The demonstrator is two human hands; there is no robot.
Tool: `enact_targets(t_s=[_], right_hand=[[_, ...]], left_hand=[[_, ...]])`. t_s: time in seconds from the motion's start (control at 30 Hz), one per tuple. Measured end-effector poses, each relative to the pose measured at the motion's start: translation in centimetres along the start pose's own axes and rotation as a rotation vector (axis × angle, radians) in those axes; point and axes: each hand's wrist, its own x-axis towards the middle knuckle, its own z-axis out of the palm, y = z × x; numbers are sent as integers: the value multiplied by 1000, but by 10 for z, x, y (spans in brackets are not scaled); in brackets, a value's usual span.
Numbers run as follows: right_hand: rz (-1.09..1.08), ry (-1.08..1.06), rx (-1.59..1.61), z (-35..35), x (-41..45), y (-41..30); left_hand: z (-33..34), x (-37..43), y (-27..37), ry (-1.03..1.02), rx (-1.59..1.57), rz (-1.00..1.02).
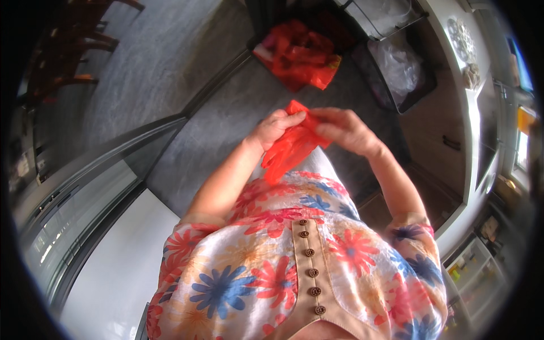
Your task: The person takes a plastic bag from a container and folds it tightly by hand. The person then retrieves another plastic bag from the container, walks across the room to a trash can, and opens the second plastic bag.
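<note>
A crumpled red plastic bag [289, 148] hangs between my hands in front of my waist. My left hand [274, 127] grips its upper part, with the thumb pressed on top. On the other side, my right hand [348, 129] holds the bag's edge between thumb and fingers, slightly blurred. The lower folds of the bag drape towards my flowered shirt [280, 272]. Beyond my hands, a heap of red plastic bags [299, 53] is bunched near the dark floor; what lies under it is hidden.
A dark open bin [399, 108] with a clear plastic liner [397, 68] stands ahead to the right, below a wire-framed holder [384, 19]. A white counter [471, 127] runs along my right. Left are a sliding-door frame [165, 123] and wooden chairs [85, 46].
</note>
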Motion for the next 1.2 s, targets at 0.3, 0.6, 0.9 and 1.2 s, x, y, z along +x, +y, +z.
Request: enact_targets(t_s=[0.3,0.6,0.9,1.2], right_hand=[[179,100,627,-4,5,17],[190,246,771,-10,12,26],[-150,195,-617,17,10,59],[78,-132,593,18,-18,13]], left_hand=[[10,-6,16,151,634,303],[0,-18,-1,566,1303,518],[33,-11,26,203,1576,847],[3,13,15,133,596,502]])
